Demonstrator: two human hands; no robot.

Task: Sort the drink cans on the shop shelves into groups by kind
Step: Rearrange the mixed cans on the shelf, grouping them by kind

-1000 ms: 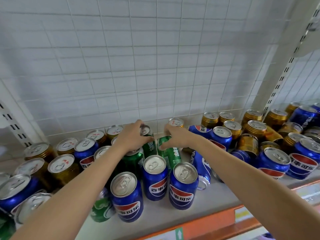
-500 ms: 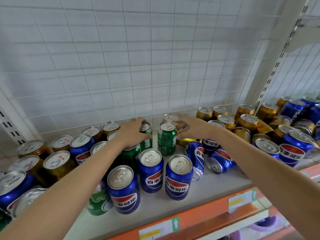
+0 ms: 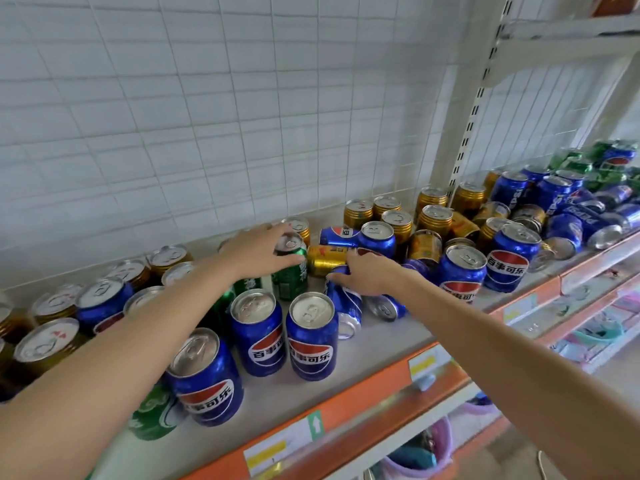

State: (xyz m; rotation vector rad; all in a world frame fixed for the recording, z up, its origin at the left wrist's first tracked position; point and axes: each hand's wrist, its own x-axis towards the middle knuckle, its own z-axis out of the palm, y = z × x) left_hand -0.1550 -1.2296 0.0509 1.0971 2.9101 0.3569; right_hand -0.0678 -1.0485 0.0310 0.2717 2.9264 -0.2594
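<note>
The left forearm hides several cans. The left hand (image 3: 258,249) curls over an upright green metal can (image 3: 290,271) mid-shelf. Just right, the right hand (image 3: 369,273) grips a toppled blue cola can (image 3: 344,301); its fingertips are hidden.

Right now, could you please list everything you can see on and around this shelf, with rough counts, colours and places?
blue cola cans: many, too many to count surely; three upright at the front, others upright and lying at centre and far right
gold cans: many; upright at the back right and far left, one lying at centre
green cans: several; centre under the left hand, one lying at front left, more blurred at far right
shelf: one, grey, orange front edge with price labels
wire grid back: white, behind the cans
left hand: grips the upright green can's top
right hand: holds a lying blue can
</note>
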